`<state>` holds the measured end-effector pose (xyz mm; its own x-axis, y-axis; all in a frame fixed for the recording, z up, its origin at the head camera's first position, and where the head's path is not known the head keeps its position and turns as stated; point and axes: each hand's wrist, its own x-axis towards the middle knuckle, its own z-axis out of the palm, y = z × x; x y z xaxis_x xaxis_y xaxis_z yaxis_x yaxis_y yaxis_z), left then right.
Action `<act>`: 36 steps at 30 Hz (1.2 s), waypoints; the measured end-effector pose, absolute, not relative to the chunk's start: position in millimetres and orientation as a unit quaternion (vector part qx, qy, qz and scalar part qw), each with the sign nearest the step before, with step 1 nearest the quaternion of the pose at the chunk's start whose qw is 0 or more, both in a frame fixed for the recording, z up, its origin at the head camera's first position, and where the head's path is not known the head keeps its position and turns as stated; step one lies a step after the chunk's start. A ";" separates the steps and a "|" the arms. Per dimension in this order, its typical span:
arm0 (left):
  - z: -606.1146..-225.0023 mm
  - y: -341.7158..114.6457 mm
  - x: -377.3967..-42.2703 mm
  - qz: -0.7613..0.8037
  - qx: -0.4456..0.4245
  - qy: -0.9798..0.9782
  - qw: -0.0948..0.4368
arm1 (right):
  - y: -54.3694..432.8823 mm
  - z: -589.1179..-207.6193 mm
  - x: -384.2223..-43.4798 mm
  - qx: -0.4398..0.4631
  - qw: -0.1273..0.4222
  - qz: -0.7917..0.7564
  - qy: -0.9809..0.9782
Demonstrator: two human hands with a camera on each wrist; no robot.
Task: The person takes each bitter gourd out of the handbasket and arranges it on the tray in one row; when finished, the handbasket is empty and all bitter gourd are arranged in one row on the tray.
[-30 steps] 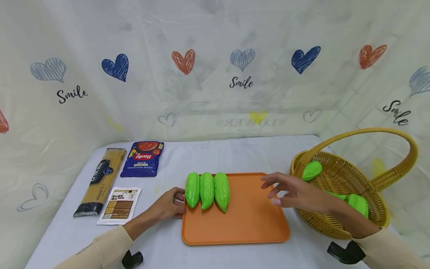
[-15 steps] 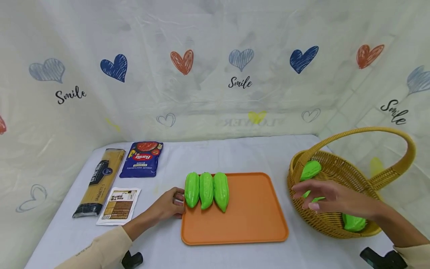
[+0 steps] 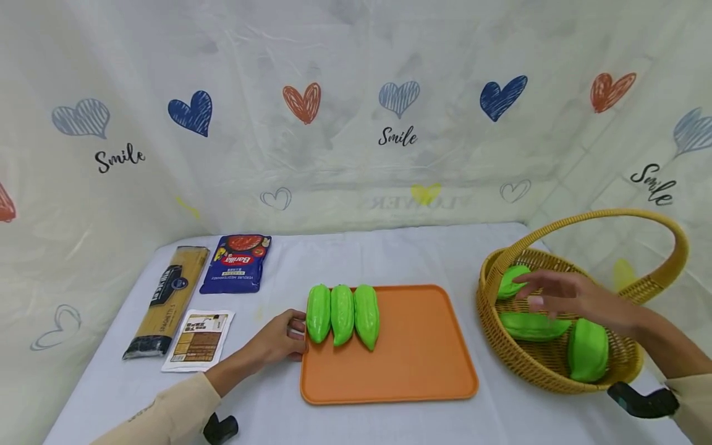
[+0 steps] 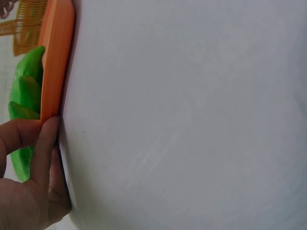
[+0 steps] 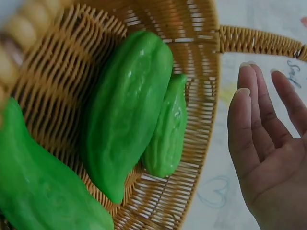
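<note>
My left hand (image 3: 278,338) holds the left edge of an orange tray (image 3: 419,352), thumb and fingers at its rim (image 4: 56,57). Three bright green bitter melons, the middle one (image 3: 342,315) among them, lie side by side on the tray's left part. Over the wicker basket (image 3: 503,352) at the right hovers my right hand (image 3: 578,300), fingers extended and holding nothing. Inside the basket are three more: a bitter melon (image 3: 512,282) at the back, another bitter melon (image 3: 534,326) in the middle, and a third (image 3: 588,351) near the front. The right wrist view shows the hand (image 5: 268,143) apart from them.
The basket's tall arched handle (image 3: 612,214) rises beside my right arm. At the table's left lie a spaghetti pack (image 3: 167,303), a blue Barilla pouch (image 3: 236,264) and a white-and-brown packet (image 3: 198,340). A printed cloth (image 3: 345,167) hangs behind the table.
My right hand has moved right from above the tray's edge to over the basket, exposing the bitter melons inside more fully. My left hand stays at the tray's edge.
</note>
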<state>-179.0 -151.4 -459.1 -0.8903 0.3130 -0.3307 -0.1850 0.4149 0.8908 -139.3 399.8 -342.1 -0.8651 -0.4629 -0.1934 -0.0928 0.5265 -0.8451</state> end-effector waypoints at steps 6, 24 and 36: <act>-460.3 -151.9 -178.4 0.544 0.036 0.806 0.231 | 406.6 -340.8 -157.1 -0.119 0.145 -0.394 0.900; -458.4 -150.0 -177.6 0.546 0.041 0.804 0.233 | 433.6 -363.0 -186.4 -0.036 0.154 -0.336 0.928; -460.9 -152.4 -181.0 0.539 0.046 0.807 0.237 | 426.2 -374.7 -205.0 -0.005 0.196 -0.330 0.924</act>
<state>-181.0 -152.4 -460.9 -0.8834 0.3303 -0.3324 -0.1808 0.4142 0.8921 -205.0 426.2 -374.7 -0.9233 -0.1390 -0.3580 0.1192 0.7824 -0.6113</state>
